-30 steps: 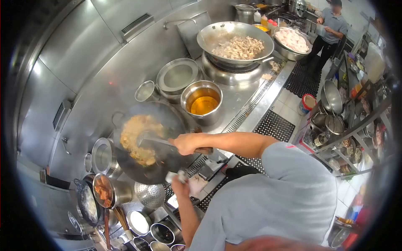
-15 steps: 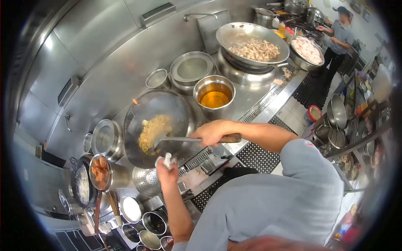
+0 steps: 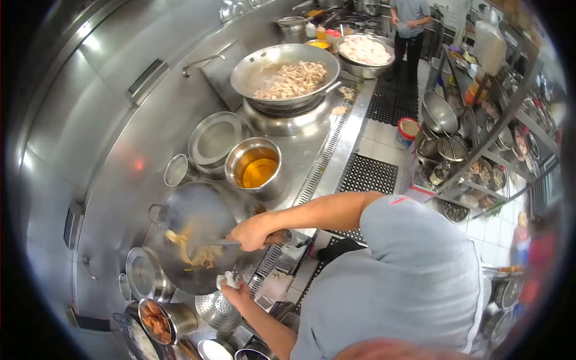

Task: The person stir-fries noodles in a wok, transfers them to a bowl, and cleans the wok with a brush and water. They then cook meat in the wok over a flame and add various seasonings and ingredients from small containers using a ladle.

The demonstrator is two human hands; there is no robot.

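Observation:
Inside the dark wok (image 3: pixel 180 210) lie blurred yellow noodles (image 3: pixel 204 257), with a haze over them. My right hand (image 3: pixel 255 232) is wrapped round the handle of a metal spatula (image 3: pixel 221 242), whose blurred blade reaches the noodles. At the wok's near rim, my left hand (image 3: pixel 239 293) is closed on a white cloth (image 3: pixel 228 280). The cloth hides the part of the rim under it.
A pot of orange liquid (image 3: pixel 259 173) and a large pan of meat pieces (image 3: pixel 294 81) stand beyond the wok. A perforated ladle (image 3: pixel 217 311) and a pot of brown food (image 3: pixel 157 321) are nearer. A co-worker (image 3: pixel 411 24) stands far back.
The whole view has turned, so the wok and both hands sit lower in it. The noodles are more spread and blurred. The cloth and spatula are still held.

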